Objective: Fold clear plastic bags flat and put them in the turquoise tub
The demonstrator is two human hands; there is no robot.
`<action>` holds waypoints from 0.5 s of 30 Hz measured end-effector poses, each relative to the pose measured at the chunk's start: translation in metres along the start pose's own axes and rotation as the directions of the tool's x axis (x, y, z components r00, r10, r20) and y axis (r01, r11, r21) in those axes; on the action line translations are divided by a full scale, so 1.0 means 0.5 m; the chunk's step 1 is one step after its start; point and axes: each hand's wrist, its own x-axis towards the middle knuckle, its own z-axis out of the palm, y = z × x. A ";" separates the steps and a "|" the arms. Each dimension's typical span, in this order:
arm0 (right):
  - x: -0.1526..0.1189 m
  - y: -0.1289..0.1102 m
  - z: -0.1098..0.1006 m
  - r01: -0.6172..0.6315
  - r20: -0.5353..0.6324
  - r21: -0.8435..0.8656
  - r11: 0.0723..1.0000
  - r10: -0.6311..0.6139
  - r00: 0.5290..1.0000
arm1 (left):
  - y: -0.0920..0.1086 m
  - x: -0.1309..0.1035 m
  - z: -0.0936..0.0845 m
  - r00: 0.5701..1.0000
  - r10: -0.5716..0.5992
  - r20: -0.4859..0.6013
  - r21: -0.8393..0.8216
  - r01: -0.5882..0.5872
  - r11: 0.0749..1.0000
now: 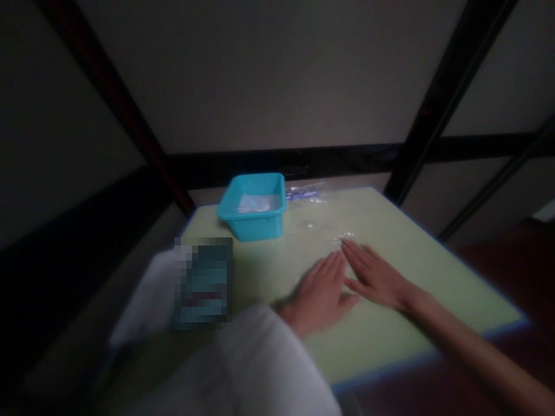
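My left hand (pixel 318 294) lies flat on the pale yellow-green table (pixel 451 300), fingers stretched out and palm down. Close beside it, my right hand (pixel 377 274) is also flat, its fingers pointing away to the left. The fingertips of the two hands nearly meet. Just beyond them, a shiny clear patch, apparently thin plastic (pixel 346 236), catches the light. Whether the plastic runs under my palms is hidden. A pale sleeve (pixel 264 358) covers my left forearm; my right forearm is bare.
Toward the back left stands a turquoise plastic basket (pixel 255 227) with white sheets or packets (pixel 258 203) inside. Right of it lies a clear plastic bag with blue-purple parts (pixel 306 193). A blurred-out dark teal item (pixel 206 283) and something white (pixel 150 297) are at the left edge.
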 end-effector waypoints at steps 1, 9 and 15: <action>0.000 0.000 0.000 -0.002 0.002 0.001 1.000 0.002 1.000 | -0.002 -0.003 -0.002 1.000 -0.004 0.007 0.006 0.004 1.000; 0.002 -0.001 -0.003 -0.013 0.023 0.008 1.000 0.013 1.000 | -0.013 -0.019 -0.016 0.997 -0.052 0.054 0.008 0.052 0.999; 0.000 0.003 0.002 -0.004 0.004 0.015 1.000 0.004 1.000 | -0.050 -0.037 -0.026 0.989 -0.119 0.090 0.019 0.117 0.993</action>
